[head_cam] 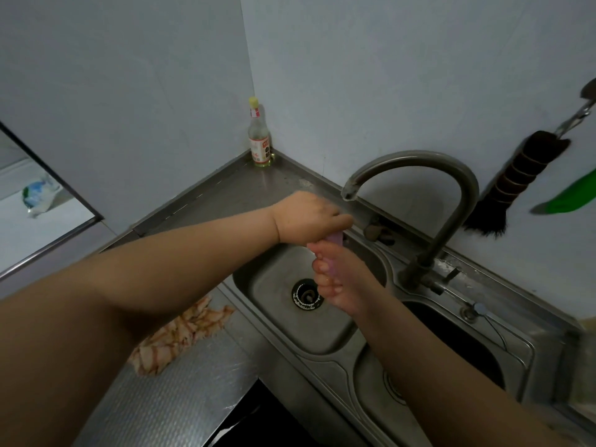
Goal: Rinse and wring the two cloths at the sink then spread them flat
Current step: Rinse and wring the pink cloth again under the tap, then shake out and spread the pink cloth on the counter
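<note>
Pink cloth is twisted into a tight little rope running near-to-far over the sink, left hand gripping the far end, right hand curled round the near end, while the orange-striped cloth lies crumpled on the counter beside the basin.

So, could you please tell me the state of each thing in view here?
Pink cloth: twisted, gripped by both hands over the sink.
Left hand: gripping the cloth's upper end.
Right hand: gripping its lower end.
Striped cloth: crumpled on the counter.
Faucet: no water visible.
Sink: drain open.
Bottle: upright, capped.
</note>
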`<state>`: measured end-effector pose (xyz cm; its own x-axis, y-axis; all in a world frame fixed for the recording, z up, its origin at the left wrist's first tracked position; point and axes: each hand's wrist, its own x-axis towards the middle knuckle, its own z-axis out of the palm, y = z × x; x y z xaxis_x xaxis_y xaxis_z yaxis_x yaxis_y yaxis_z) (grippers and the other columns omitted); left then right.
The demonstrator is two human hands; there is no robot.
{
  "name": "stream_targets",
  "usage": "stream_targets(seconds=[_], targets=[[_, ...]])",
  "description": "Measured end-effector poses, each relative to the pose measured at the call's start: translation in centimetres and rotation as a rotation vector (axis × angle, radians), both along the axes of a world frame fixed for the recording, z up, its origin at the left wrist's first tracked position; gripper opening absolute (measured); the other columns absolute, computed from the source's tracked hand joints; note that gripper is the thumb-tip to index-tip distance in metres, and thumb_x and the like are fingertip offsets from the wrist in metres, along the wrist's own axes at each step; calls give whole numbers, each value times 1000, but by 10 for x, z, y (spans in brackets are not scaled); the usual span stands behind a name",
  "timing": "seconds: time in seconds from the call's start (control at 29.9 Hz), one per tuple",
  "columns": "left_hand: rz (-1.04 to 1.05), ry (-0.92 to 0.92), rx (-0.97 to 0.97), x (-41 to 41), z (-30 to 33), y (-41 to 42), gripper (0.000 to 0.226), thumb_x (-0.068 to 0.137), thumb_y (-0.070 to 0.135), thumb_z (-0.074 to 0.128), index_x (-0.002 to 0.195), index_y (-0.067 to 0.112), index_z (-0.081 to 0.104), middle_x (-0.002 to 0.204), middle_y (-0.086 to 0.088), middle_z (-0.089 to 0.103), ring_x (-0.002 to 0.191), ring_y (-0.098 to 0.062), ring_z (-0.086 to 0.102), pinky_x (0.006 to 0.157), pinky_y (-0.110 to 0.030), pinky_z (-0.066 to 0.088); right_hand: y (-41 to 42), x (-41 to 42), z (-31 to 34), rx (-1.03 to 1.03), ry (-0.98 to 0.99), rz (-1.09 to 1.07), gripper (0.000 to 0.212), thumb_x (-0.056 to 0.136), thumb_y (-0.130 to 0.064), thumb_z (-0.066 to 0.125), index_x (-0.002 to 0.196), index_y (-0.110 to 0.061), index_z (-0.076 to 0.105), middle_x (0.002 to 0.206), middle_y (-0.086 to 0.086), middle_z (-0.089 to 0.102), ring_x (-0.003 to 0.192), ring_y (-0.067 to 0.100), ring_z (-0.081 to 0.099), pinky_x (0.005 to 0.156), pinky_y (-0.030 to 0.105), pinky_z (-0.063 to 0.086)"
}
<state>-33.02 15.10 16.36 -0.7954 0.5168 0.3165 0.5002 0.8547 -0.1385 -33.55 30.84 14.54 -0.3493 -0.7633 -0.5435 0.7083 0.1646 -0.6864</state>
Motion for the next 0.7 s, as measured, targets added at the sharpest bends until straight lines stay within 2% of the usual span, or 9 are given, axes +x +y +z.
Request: stream_targets(seconds=[0.03, 0.1, 0.17, 0.27, 0.37, 0.47, 0.54, 0.6, 0.7], targets=[[61, -21, 19, 4, -3, 0, 28, 84, 32, 44, 100, 12, 54, 77, -9, 61, 59, -26, 59, 43, -28, 43, 0, 0, -6, 50, 150, -8, 12, 92, -23, 55, 82, -20, 50, 56, -2, 44, 34, 4, 29, 31, 15, 19], [227, -69, 82, 13, -13, -1, 30, 85, 30, 54, 106, 10, 55, 93, -11, 57, 74, -24, 58, 53, -28, 42, 2, -3, -15, 209, 496, -32, 21, 88, -34, 63, 89, -15, 55, 70, 1, 54, 46, 5, 41, 40, 19, 30], [395, -169, 170, 26, -24, -1, 35, 84, 35, 63, 108, 11, 54, 105, -9, 50, 84, -18, 51, 63, -30, 46, 7, -9, -23, 248, 686, -65, 30, 87, -37, 65, 104, -16, 54, 87, -2, 58, 69, 6, 54, 56, 19, 40], [558, -564, 385, 44, -26, 2, 52, 77, 41, 75, 115, 17, 50, 112, 0, 46, 92, -13, 49, 75, -23, 45, 12, -17, -31, 209, 779, -66, 38, 83, -18, 71, 116, -16, 51, 113, 3, 58, 101, 15, 59, 77, 24, 51], [601, -905, 878, 67, -15, -4, 42, 85, 34, 71, 119, 16, 55, 104, 1, 57, 94, -17, 58, 79, -24, 52, 10, -17, -29, 145, 692, -131, 27, 83, 4, 63, 101, -15, 55, 110, 12, 61, 96, 20, 61, 72, 23, 54], [650, -846, 1174, 89, -8, -14, 19, 93, 26, 62, 109, 16, 65, 101, -8, 67, 90, -17, 63, 87, -38, 54, 6, -14, -26, 91, 693, -118, 21, 83, 5, 62, 97, -8, 54, 102, 13, 63, 94, 23, 64, 74, 24, 57], [665, -789, 1178, 102, -4, -19, 17, 92, 30, 62, 104, 19, 67, 99, -3, 69, 90, -13, 64, 86, -33, 54, -3, -9, -21, 40, 724, -61, 19, 83, 0, 64, 99, -5, 55, 102, 13, 64, 94, 25, 65, 79, 30, 58], [678, -789, 1083, 114, 3, -20, 27, 91, 41, 59, 104, 19, 67, 97, 2, 68, 89, -12, 63, 80, -25, 50, -16, 0, -13, 32, 806, 0, 12, 85, -3, 65, 93, -4, 55, 92, 10, 63, 83, 19, 64, 69, 19, 56], [690, -710, 866, 135, 4, -30, 47, 87, 53, 58, 101, 9, 69, 104, -12, 65, 93, -26, 61, 82, -38, 48, -43, 17, -3, 70, 1067, 90, 12, 82, -13, 68, 83, -6, 59, 85, 10, 62, 74, 18, 62, 58, 15, 49]])
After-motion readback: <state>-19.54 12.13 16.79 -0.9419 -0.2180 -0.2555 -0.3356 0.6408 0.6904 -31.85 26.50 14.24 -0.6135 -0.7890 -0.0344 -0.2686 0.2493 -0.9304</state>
